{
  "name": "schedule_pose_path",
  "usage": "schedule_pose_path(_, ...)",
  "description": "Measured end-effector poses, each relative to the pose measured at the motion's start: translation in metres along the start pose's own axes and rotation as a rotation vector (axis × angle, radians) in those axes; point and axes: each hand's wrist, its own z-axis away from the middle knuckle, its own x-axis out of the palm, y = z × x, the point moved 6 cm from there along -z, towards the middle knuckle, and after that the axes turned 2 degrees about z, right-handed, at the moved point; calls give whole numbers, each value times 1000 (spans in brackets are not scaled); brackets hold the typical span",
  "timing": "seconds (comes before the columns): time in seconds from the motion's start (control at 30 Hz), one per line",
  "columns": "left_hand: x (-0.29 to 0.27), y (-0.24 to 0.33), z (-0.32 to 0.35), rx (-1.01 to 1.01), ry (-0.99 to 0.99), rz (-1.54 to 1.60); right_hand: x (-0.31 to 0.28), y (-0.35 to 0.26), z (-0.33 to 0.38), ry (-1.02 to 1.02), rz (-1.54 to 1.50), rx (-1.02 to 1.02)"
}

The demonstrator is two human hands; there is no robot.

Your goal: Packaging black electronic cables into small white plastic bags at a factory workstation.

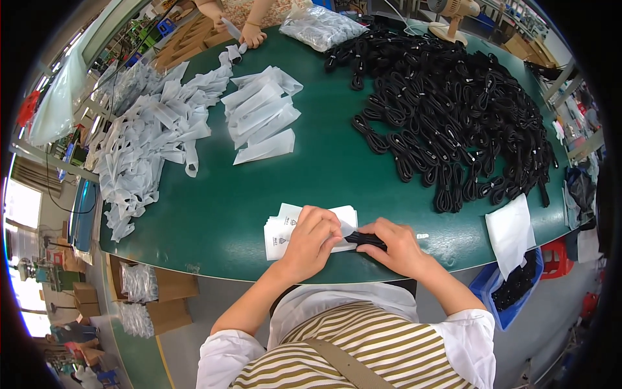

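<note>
At six o'clock on the green table point(220, 217), the right hand point(398, 245) grips a bundled black cable point(370, 240), its end against a white bag point(348, 228) pinched by the left hand point(311, 243) over stacked bags point(276, 241). Beyond lie loose bags point(139, 155) at ten, black cables point(447, 104) heaped at two.

Black cable bundle point(368, 240), apparently part-hidden

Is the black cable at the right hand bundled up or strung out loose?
Bundled: the black cable shows as a short, compact bunch at the right hand.
</note>
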Motion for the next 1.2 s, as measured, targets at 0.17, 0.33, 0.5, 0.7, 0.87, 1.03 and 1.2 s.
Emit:
schedule_pose_path(0.17,-15,0,-7,-27,59,-7,0,-16,-18,147,-69,-63)
schedule_pose_path(0.33,-37,-11,-10,-117,129,43,-12,-26,-33,242,-118,-340)
schedule_pose_path(0.5,-48,-16,-8,-181,142,106,-24,-33,-47,170,-96,-489)
schedule_pose_path(0.7,-49,-13,-14,-163,130,202,-11,-32,-56,305,-246,-174)
schedule_pose_path(0.87,-106,-60,-13,-308,508,806,-31,17,-79,499,92,-112)
schedule_pose_path(1.03,-126,-93,-31,-448,584,229,-28,95,-111,466,800,39)
schedule_pose_path(1.2,-97,-106,-38,-159,509,-360,-11,121,-134,276,1015,252)
